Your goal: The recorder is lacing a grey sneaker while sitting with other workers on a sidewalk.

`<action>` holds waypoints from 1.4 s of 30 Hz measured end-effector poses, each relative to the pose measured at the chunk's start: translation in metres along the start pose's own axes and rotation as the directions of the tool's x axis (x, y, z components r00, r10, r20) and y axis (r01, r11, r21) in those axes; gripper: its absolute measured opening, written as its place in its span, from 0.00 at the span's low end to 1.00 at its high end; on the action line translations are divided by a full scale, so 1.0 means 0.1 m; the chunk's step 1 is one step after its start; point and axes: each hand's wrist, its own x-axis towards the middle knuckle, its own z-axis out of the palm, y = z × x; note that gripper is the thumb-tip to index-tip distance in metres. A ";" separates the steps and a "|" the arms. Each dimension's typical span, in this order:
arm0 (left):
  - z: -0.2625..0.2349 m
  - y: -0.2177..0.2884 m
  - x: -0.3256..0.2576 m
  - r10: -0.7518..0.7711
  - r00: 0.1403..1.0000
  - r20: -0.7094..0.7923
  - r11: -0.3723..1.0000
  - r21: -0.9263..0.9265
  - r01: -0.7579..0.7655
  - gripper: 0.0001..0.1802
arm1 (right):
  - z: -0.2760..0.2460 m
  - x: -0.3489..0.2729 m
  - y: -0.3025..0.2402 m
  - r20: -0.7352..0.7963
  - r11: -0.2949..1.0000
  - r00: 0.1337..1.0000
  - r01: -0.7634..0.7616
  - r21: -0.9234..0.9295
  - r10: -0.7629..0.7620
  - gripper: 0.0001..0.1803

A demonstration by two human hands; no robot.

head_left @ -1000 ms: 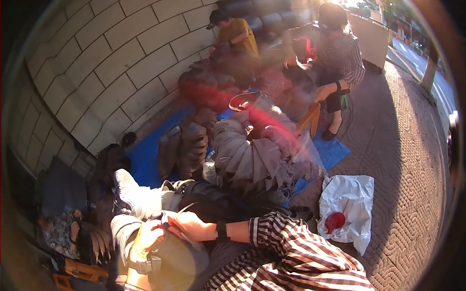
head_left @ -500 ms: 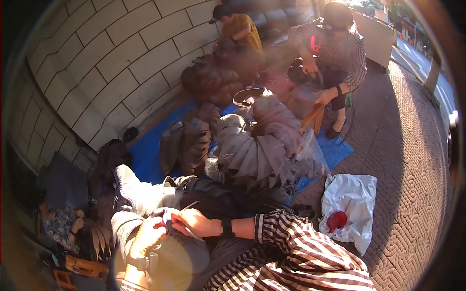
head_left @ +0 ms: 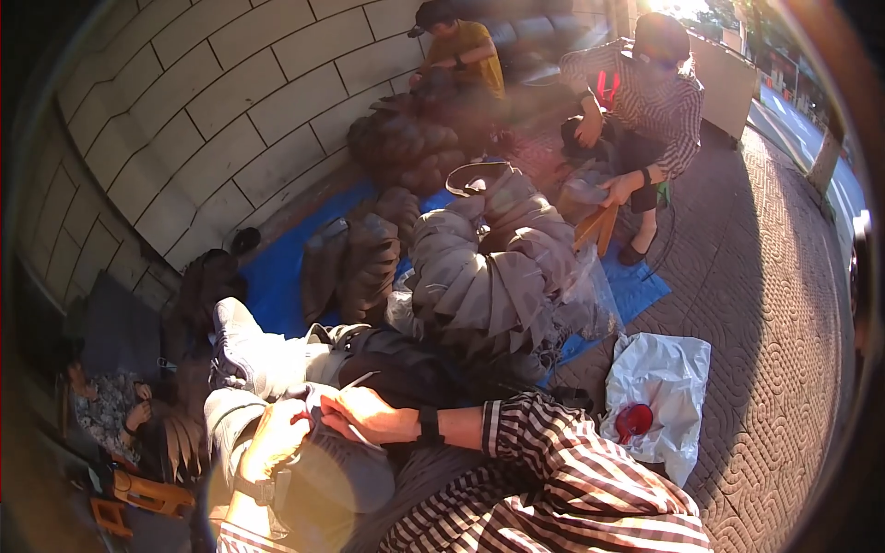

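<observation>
Over my lap, my left hand (head_left: 279, 433) is closed, with its fingertips at the edge of a grey cloth-like piece (head_left: 318, 405). My right hand (head_left: 367, 413) pinches the same piece from the other side, close to the left fingers. A thin pale strip sticks up beside the right knuckles; I cannot tell what it is. Grey material lies across my thigh beneath both hands. Just beyond my legs rests a big coiled stack of overlapping grey curved pieces (head_left: 489, 286), partly in clear plastic.
Browner stacks (head_left: 355, 267) lie on a blue sheet (head_left: 277, 281) by the block wall (head_left: 230, 120). At right, a red cup-like container (head_left: 633, 422) sits on a white plastic bag (head_left: 678, 369). One seated person (head_left: 636, 111) works opposite, another (head_left: 461, 55) farther back. Orange stools (head_left: 152, 490) stand lower left.
The view has shifted slightly. My hands stay together on the grey piece, with only small finger movement. The person opposite has lowered their head and shifted one arm.
</observation>
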 end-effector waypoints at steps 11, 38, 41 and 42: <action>-0.02 -0.08 -0.67 -0.035 0.999 -0.038 0.955 0.295 0.045 0.09 | -0.32 -0.11 -0.11 0.179 0.897 0.903 0.417 -0.146 -0.390 0.03; 0.28 0.50 -1.24 -0.218 0.891 -0.398 0.829 0.406 0.384 0.14 | -0.32 -0.18 -0.21 0.343 0.933 0.932 0.221 -0.283 -0.117 0.09; 0.33 0.68 -1.17 -0.023 0.862 -0.507 0.921 0.325 0.216 0.17 | -0.33 -0.21 -0.27 0.330 0.944 0.937 0.206 -0.258 -0.115 0.09; 0.35 0.70 -1.10 0.026 0.841 -0.540 0.955 0.263 0.140 0.18 | -0.32 -0.21 -0.27 0.336 0.942 0.935 0.205 -0.264 -0.109 0.08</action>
